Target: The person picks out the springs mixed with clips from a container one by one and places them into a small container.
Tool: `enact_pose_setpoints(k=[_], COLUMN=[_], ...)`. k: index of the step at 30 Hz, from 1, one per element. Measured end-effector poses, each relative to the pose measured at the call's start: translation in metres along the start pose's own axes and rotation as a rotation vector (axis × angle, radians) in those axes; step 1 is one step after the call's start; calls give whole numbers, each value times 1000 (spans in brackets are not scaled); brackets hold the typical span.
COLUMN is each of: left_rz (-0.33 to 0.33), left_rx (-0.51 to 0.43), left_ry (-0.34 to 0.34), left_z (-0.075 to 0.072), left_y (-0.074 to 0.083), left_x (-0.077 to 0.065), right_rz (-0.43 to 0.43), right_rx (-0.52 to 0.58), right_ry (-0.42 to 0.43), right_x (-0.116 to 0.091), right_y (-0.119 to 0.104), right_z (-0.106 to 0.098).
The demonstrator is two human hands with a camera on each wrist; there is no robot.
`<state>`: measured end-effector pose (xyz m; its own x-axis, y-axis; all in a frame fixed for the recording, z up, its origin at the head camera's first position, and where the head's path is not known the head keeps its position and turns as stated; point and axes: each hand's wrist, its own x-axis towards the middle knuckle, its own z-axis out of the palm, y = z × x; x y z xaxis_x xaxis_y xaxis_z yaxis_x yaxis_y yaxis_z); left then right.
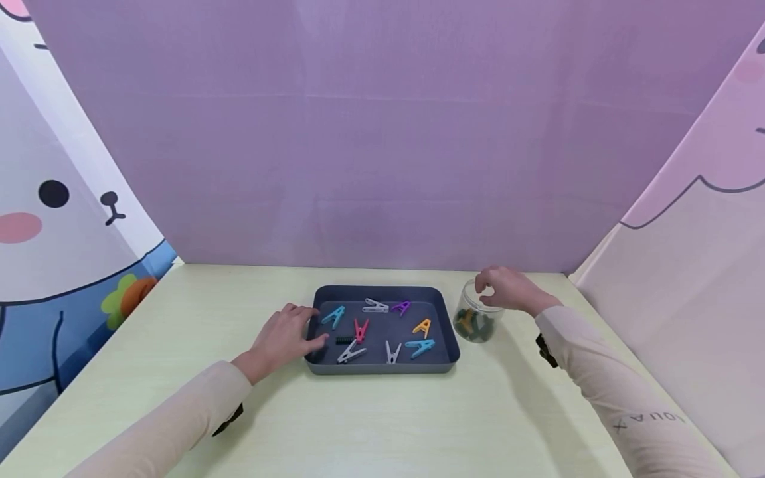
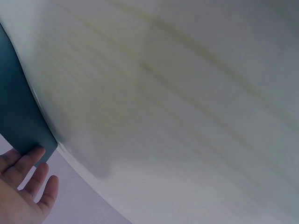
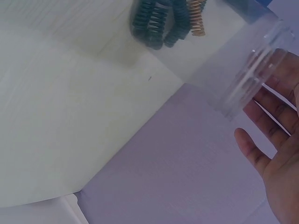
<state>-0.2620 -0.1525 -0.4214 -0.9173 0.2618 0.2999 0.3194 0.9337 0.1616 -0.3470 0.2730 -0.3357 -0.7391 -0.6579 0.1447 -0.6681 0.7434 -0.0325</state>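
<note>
My left hand (image 1: 287, 335) touches the left rim of a dark grey tray (image 1: 382, 368), thumb and fingers spread; in the left wrist view its fingers lie at the tray's corner (image 2: 44, 140). Inside the tray are several plastic clothespins, among them a red one (image 1: 361, 330), an orange one (image 1: 422, 326) and a purple one (image 1: 401, 307). A dark coil spring (image 1: 344, 340) lies beside the red one. My right hand (image 1: 510, 290) is at the mouth of a clear jar (image 1: 473, 325), holding nothing visible; its fingertips are partly behind the rim. Dark green springs (image 3: 156, 23) and an orange spring (image 3: 196, 18) lie in the jar.
The jar stands just right of the tray on a pale wooden table (image 1: 382, 425). Behind the table rises a purple backdrop (image 1: 382, 166). Cartoon-printed panels close off the left side (image 1: 66, 265) and the right side (image 1: 687, 265).
</note>
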Motion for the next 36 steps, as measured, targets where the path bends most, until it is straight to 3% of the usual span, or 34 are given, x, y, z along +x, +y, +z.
enact_pose_setpoints(k=[7, 13, 20, 29, 36], left_rz=[1, 3, 0, 0, 3], left_rx=[3, 9, 5, -5, -7], left_ry=[-2, 2, -2, 0, 3], left_z=[-2, -2, -2, -1, 0], left_y=[1, 0, 0, 0, 0], left_x=[0, 0, 0, 0, 1], right_rz=[38, 22, 40, -20, -63], right_rx=[25, -10, -51, -91, -55], right_ry=[21, 54, 22, 7, -29], right_x=[1, 5, 13, 25, 33], right_y=[-4, -9, -24, -48, -66], right_z=[-10, -16, -21, -13, 1])
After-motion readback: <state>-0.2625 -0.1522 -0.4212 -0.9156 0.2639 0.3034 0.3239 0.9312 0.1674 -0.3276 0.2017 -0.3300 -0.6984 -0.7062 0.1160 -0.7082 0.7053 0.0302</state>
